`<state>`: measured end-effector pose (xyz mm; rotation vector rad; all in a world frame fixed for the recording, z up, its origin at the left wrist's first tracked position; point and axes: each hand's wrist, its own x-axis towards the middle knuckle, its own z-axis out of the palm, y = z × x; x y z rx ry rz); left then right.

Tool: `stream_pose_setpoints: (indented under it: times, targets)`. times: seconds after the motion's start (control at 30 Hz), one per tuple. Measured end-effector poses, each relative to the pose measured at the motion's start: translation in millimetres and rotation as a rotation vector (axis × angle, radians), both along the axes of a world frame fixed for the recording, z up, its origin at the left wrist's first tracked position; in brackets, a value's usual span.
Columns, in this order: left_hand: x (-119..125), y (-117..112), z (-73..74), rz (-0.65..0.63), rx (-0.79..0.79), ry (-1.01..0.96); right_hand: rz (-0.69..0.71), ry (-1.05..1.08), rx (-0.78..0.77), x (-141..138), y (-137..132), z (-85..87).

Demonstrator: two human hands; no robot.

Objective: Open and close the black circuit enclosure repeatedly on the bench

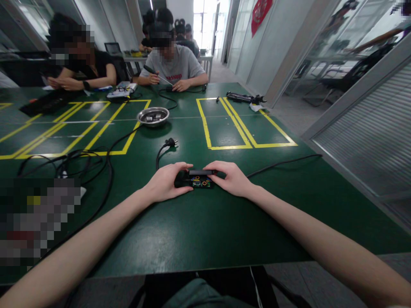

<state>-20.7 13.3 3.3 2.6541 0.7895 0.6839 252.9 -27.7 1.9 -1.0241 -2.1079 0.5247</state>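
In the head view I count one opened black casing [183, 180], one dark cover strip [201, 172] and one circuit board [201, 183] with two copper-coloured rings, all between my two hands at the middle of the green table [180, 239]. Beyond them are one plug [171, 142] and one metal bowl [153, 125]; two people sit at the far side. Both my forearms reach forward and converge. My left hand [165, 184] grasps the casing's left end, thumb on the near side; my right hand [233, 177] pinches the cover strip's right end, palm turned inward.
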Motion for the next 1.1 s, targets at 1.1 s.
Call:
stream_pose_setpoints:
  times: [1.1]
  targets:
    - [6.2,-3.5,3.2,-0.165,-0.016,0.008,0.233,-0.082,0.306,9.0,-3.6,5.8]
